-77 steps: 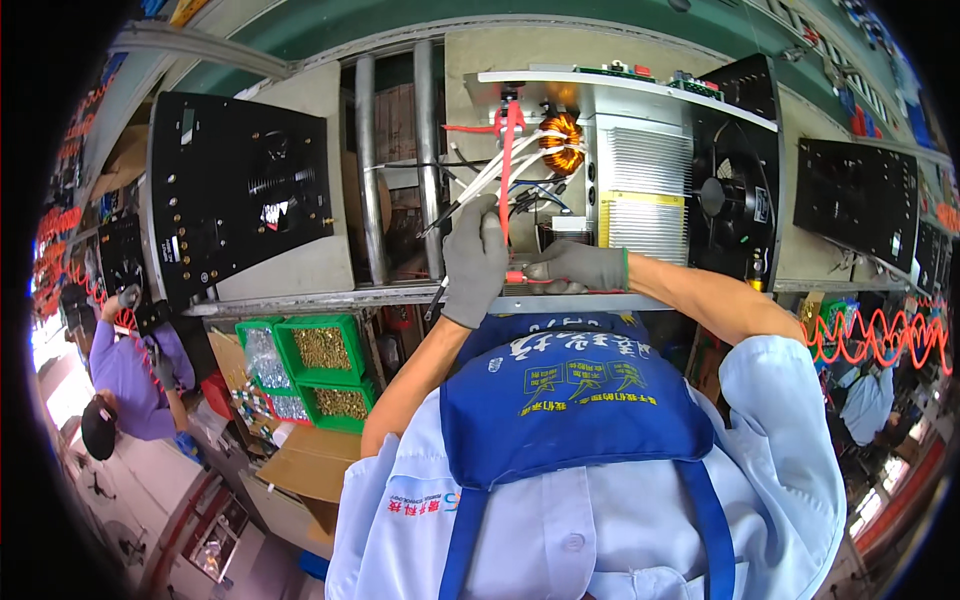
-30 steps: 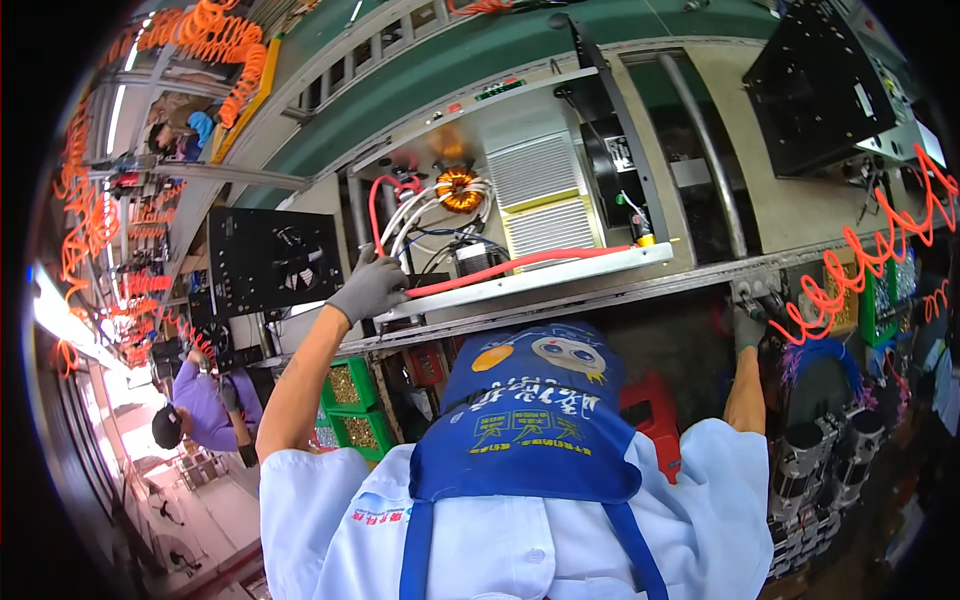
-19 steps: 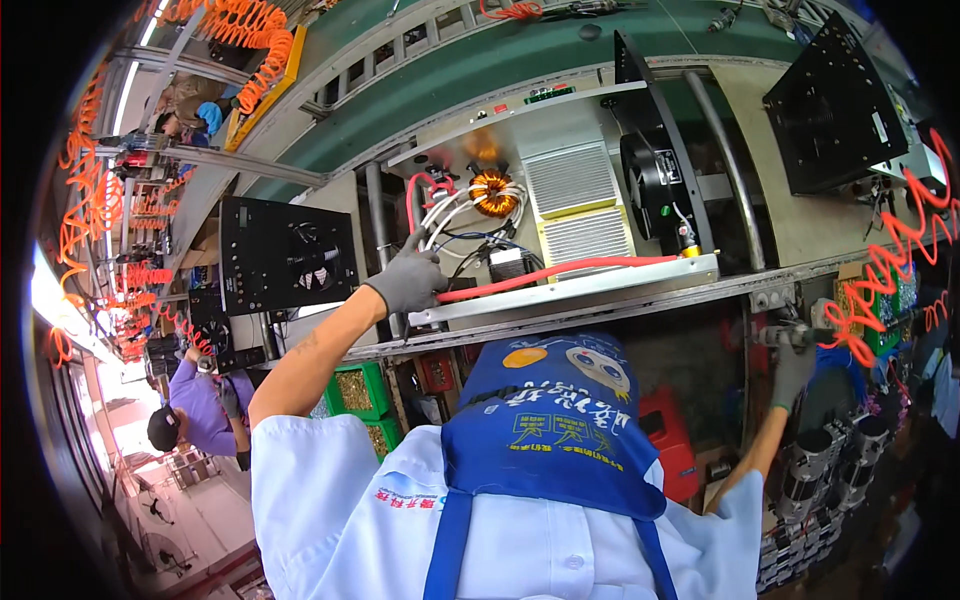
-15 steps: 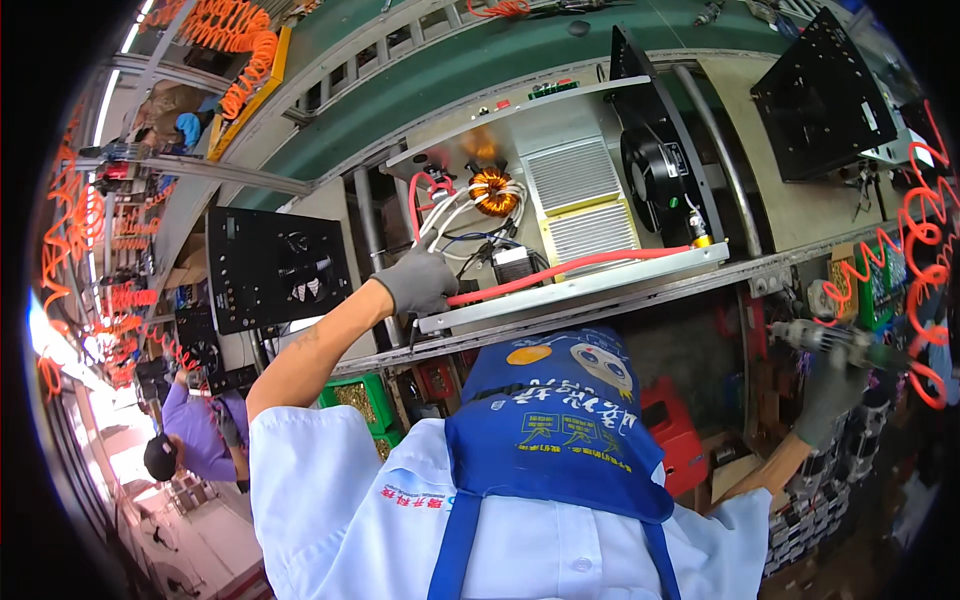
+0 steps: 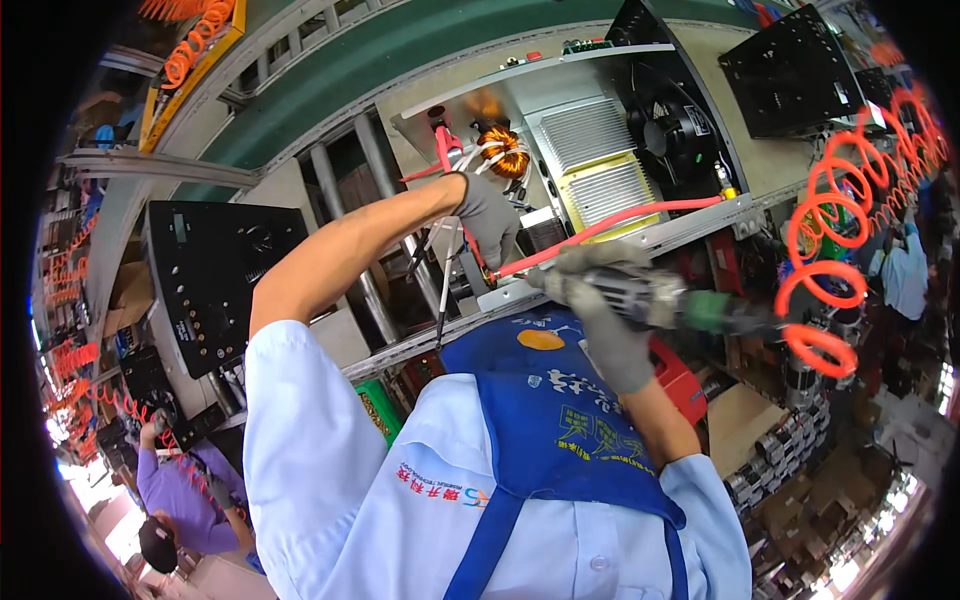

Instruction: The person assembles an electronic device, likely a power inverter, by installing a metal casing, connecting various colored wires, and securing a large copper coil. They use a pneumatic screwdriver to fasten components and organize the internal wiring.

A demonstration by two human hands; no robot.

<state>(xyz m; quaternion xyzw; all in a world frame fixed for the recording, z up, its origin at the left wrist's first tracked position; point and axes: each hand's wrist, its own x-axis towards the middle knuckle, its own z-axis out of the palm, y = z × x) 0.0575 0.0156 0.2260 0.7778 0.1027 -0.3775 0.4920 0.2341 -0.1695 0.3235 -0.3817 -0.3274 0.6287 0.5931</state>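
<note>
An open metal chassis [image 5: 690,233] lies on the bench before me, with a copper-wound coil [image 5: 503,152], finned heat sinks [image 5: 600,190] and a black fan [image 5: 680,128] inside. A thick red cable [image 5: 610,227] runs along its near edge. My left hand [image 5: 487,222], in a grey glove, reaches into the near left corner; its fingers point down, closed, at the cable's left end, and what they pinch is hidden. In my gloved right hand [image 5: 608,318] is an air screwdriver [image 5: 650,298], held level, its tip pointing left near that same corner.
An orange coiled air hose [image 5: 828,265] hangs at the right, by the screwdriver's rear end. Black panels stand left [image 5: 225,285] and right [image 5: 790,75] on the bench. Metal rollers [image 5: 375,165] lie left of the chassis. A co-worker in purple [image 5: 185,505] is at far left.
My right hand has brought the screwdriver from the far right to the chassis's near left corner. The left hand has shifted right, its fingers now turned down. The view has turned slightly.
</note>
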